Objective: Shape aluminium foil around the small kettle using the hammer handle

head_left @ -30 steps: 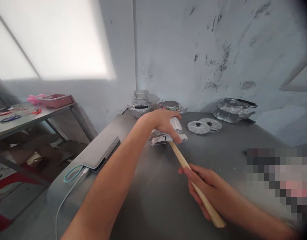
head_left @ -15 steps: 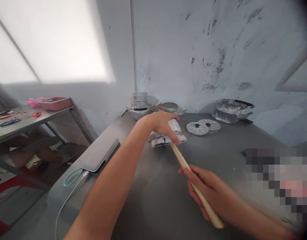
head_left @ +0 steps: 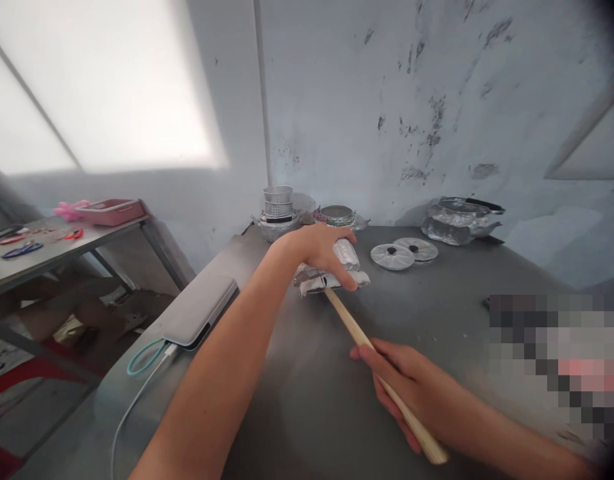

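My left hand reaches over a crumpled, silvery metal piece. Its thumb lies along the near side and the fingers curve over the top, gripping it; the palm hides part of the metal. In my right hand is a pale wooden handle, with the fingers wrapped round it. The handle slants away to the left, and its far end meets the near edge of the metal piece. What lies beyond that edge is hidden.
Two round lids with black knobs lie beyond my right hand. Stacked metal pots stand behind my left hand, crumpled metalware by the wall. A power bank with a cable is at left. A side table holds a pink basket.
The far end of the wooden handle has swung a little left along the metal piece's near edge. My left hand keeps its grip, and the view has shifted slightly.
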The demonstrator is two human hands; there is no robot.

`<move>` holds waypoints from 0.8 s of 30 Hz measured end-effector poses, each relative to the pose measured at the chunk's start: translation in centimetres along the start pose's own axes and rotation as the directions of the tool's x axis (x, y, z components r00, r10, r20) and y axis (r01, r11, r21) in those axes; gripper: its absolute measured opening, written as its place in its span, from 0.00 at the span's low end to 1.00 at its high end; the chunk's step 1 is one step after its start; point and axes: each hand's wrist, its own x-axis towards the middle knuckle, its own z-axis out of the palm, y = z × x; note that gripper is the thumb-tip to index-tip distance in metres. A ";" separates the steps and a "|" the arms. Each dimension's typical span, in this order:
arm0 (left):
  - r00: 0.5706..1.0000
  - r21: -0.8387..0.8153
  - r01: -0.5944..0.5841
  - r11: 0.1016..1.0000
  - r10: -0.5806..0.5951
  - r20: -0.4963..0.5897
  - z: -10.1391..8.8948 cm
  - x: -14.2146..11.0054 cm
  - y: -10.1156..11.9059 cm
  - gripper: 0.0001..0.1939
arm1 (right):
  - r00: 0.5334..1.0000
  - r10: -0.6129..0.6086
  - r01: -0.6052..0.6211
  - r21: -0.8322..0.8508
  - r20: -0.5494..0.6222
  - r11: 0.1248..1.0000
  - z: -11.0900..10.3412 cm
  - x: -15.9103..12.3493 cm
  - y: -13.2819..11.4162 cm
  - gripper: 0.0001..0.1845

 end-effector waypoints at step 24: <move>1.000 0.006 -0.006 1.000 0.006 0.010 0.3 0.3 -0.4 0.53 | 0.994 -0.059 0.048 -0.108 -0.093 0.993 -0.1 0.2 -0.4 0.25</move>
